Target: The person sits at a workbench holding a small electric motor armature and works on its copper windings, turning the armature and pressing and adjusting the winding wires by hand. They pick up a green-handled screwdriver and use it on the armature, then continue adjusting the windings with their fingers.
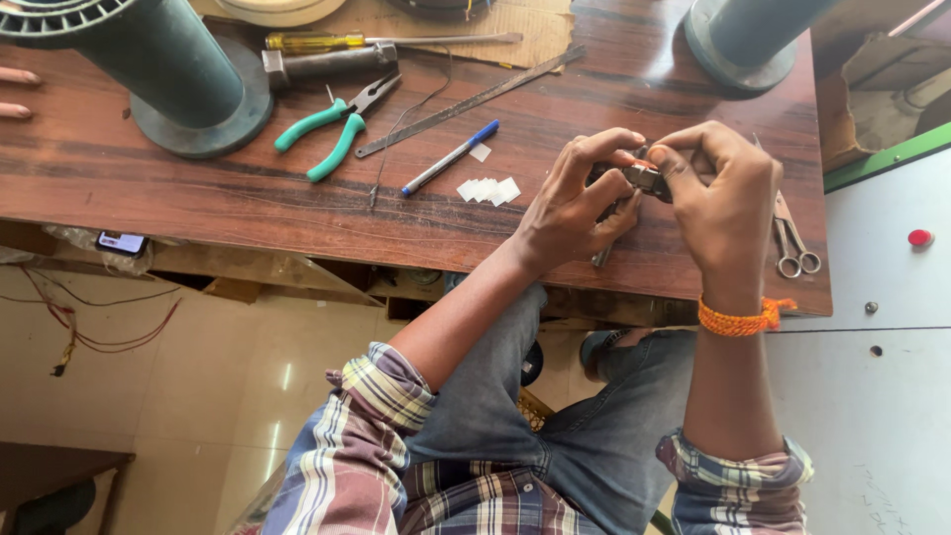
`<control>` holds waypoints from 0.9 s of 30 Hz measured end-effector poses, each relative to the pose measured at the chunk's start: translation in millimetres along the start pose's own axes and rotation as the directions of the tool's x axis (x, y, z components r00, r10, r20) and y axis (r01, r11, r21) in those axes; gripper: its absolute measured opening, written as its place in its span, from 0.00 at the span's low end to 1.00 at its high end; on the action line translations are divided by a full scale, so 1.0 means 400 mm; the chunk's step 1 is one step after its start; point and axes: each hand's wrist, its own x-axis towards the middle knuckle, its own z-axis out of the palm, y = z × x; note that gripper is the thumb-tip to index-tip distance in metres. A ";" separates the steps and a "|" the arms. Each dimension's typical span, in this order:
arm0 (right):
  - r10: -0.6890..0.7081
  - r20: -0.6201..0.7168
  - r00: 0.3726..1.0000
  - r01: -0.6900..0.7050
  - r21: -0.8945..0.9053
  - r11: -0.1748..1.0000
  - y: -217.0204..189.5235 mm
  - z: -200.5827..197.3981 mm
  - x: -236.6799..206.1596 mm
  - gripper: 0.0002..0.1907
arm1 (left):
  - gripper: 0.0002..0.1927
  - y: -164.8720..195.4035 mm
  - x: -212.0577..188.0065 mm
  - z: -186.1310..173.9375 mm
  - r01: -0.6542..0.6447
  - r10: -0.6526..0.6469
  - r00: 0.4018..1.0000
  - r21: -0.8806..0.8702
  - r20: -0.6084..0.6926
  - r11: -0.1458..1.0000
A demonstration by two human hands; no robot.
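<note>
My left hand (578,203) and my right hand (721,203) meet over the right part of a dark wooden table (248,198). Both pinch a small dark metal part (644,178) between thumbs and fingertips. A thin metal piece (601,258) pokes down below my left palm. An orange thread band (738,319) circles my right wrist. What the part is cannot be made out, as my fingers cover most of it.
Green-handled pliers (332,129), a blue-capped pen (451,159), small white paper squares (488,189), a long metal ruler (466,102), a hammer (327,62) and a yellow screwdriver (327,42) lie left. Scissors (792,243) lie right. Two teal spools (168,69) (743,35) stand behind. Another person's fingers (18,91) show far left.
</note>
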 end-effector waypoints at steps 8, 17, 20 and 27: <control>0.003 0.038 0.999 -0.006 0.080 0.997 0.031 -0.014 0.012 0.02 | 0.11 0.008 0.005 0.000 0.012 -0.012 1.000 0.010 -0.005 1.000; 0.126 -0.076 0.989 -0.110 0.186 0.976 0.079 -0.049 -0.098 0.05 | 0.15 -0.010 -0.012 0.007 -0.012 0.002 0.995 0.092 0.100 0.996; 0.122 -0.118 0.986 -0.092 0.230 0.969 0.096 -0.019 -0.127 0.06 | 0.24 -0.028 -0.014 0.021 -0.033 0.023 0.992 0.080 0.122 0.996; 0.040 -0.141 0.989 0.011 0.342 0.940 0.114 0.059 -0.174 0.02 | 0.25 -0.042 -0.024 0.027 -0.010 0.004 0.994 0.058 0.109 0.998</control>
